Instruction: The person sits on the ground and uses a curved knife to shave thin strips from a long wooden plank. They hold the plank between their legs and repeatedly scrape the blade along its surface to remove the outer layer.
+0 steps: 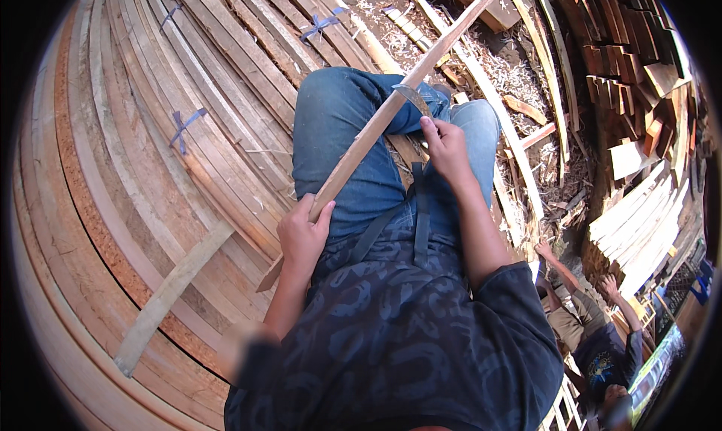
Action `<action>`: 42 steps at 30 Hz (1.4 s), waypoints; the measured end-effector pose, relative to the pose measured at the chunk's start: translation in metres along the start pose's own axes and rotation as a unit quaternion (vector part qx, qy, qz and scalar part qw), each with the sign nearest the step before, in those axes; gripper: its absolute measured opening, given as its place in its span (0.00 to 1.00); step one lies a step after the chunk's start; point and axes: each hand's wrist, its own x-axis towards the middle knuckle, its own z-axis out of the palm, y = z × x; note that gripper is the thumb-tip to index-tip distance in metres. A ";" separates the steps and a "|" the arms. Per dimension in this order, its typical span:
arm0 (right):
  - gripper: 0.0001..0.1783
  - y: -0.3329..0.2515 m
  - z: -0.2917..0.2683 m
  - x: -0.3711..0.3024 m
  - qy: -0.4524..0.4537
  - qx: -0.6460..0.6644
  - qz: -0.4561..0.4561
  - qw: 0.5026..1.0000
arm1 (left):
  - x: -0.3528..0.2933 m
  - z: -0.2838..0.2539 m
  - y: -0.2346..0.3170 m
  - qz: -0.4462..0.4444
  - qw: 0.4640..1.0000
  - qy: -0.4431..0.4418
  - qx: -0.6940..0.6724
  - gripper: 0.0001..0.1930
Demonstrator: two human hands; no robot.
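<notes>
A long wooden strip (359, 150) lies slantwise across my lap, its far end rising to the top edge and its near end passing beside my left forearm. My left hand (303, 234) is closed around the strip near its lower end, thumb on the upper side. In my right hand (447, 147) is a small curved knife (411, 97), gripped with the thumb along it. The knife's hooked blade rests against the strip above my right knee. The fingers hide most of its handle.
Stacked long planks (150, 198) fill the left, some tied with blue strips (184, 128); a short board (177, 295) lies across them. Shavings (519, 74) litter the ground ahead. Wood piles (628, 62) stand at right. Another person (602, 341) with arms reaching out is at lower right.
</notes>
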 end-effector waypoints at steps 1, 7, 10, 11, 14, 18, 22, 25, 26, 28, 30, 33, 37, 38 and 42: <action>0.27 -0.004 -0.001 0.000 -0.003 -0.048 -0.009 0.999 | 0.000 0.001 0.001 0.004 1.000 0.003 0.003 0.17; 0.29 -0.037 -0.002 -0.007 -0.033 -0.199 -0.026 0.979 | -0.003 0.008 0.002 0.018 1.000 0.013 0.000 0.15; 0.29 -0.044 -0.005 -0.008 -0.031 -0.243 -0.051 0.968 | -0.004 0.009 0.003 0.025 1.000 0.017 0.000 0.14; 0.29 -0.044 -0.006 -0.008 -0.031 -0.251 -0.061 0.966 | -0.004 0.010 0.002 0.029 0.999 0.019 0.001 0.14; 0.30 -0.048 -0.005 -0.010 -0.041 -0.279 -0.082 0.956 | -0.003 0.013 0.000 0.037 0.999 0.023 -0.002 0.14; 0.30 -0.051 0.005 -0.014 -0.047 -0.299 -0.099 0.948 | -0.003 0.013 -0.001 0.028 0.999 0.016 -0.009 0.16; 0.31 -0.040 0.012 -0.009 -0.023 -0.298 -0.099 0.949 | -0.002 0.012 0.003 0.023 0.999 0.021 -0.009 0.17; 0.31 -0.036 0.012 -0.002 -0.009 -0.306 -0.111 0.946 | -0.003 0.011 0.002 0.020 1.000 0.010 0.003 0.15; 0.30 -0.035 0.012 -0.001 -0.010 -0.307 -0.103 0.946 | -0.002 0.011 0.001 0.019 1.000 0.004 0.008 0.15; 0.28 -0.033 0.013 0.002 -0.010 -0.310 -0.088 0.947 | 0.000 0.010 0.003 0.014 1.000 0.001 0.015 0.15; 0.30 -0.022 0.009 0.013 0.024 -0.311 -0.052 0.949 | -0.001 0.010 0.003 0.010 1.000 0.001 0.019 0.15; 0.32 -0.002 -0.013 0.034 0.096 -0.318 0.002 0.943 | -0.002 0.011 0.000 0.009 1.000 0.003 0.021 0.16; 0.31 0.036 -0.067 0.052 0.139 -0.278 0.100 0.945 | -0.003 0.014 -0.001 0.010 1.000 0.002 -0.004 0.15; 0.32 0.029 -0.070 0.049 0.142 -0.254 0.103 0.951 | -0.002 0.014 0.000 0.008 1.000 0.004 -0.016 0.15; 0.29 -0.002 -0.054 0.011 0.098 -0.230 0.030 0.968 | -0.002 0.017 0.000 0.008 1.000 0.000 -0.002 0.14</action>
